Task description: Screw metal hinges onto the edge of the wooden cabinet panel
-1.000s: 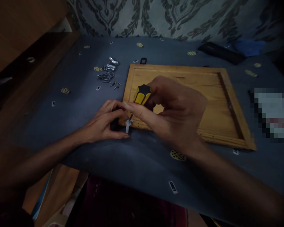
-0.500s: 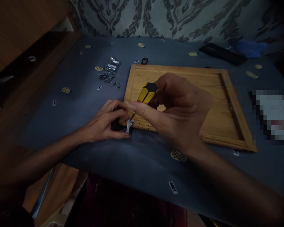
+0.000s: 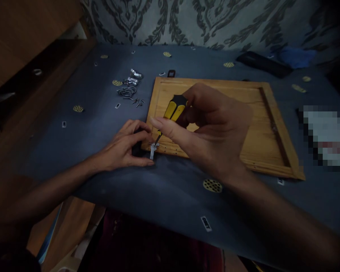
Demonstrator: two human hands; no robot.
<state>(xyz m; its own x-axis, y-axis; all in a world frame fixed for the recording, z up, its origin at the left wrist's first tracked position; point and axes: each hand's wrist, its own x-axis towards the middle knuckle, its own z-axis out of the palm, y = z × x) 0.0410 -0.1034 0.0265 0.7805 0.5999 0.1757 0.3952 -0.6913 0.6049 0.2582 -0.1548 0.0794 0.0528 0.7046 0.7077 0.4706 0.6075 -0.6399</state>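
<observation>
My right hand (image 3: pixel 215 126) is closed round the yellow-and-black handle of a screwdriver (image 3: pixel 174 107), thumb stretched along it. The shaft slants down to the left, and its tip meets a small T-shaped silver metal fitting (image 3: pixel 152 152). That fitting lies at the near left corner of a framed wooden panel (image 3: pixel 260 128), partly sticking out past the near edge. My left hand (image 3: pixel 127 145) curls round this corner, its thumb at the fitting's outer end and its fingertips by the wood. Any screw under the tip is too small to make out.
Behind the left hand lie several silver metal fittings (image 3: pixel 132 80) and loose screws (image 3: pixel 138 102). A black case (image 3: pixel 263 64) and a blue cloth (image 3: pixel 297 56) lie at the back right of the cloth-covered table (image 3: pixel 102 189). A pixelated object (image 3: pixel 325 132) is at the right.
The view has shifted slightly. The screwdriver handle has turned a little in my right hand, and more of its shaft shows. My left hand stays at the fitting.
</observation>
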